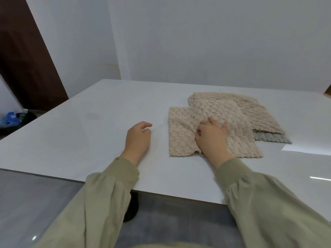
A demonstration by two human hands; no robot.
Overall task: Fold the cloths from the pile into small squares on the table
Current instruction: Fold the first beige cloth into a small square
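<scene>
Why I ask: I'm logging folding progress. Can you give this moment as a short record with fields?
table: white, bears all cloths
pile: beige layers over a grey cloth, far right
beige cloth: spread in front of the pile, partly on it, bunched at the right hand
right hand: grips the beige cloth
left hand: rests on table, holds nothing
folded squares: none visible
</scene>
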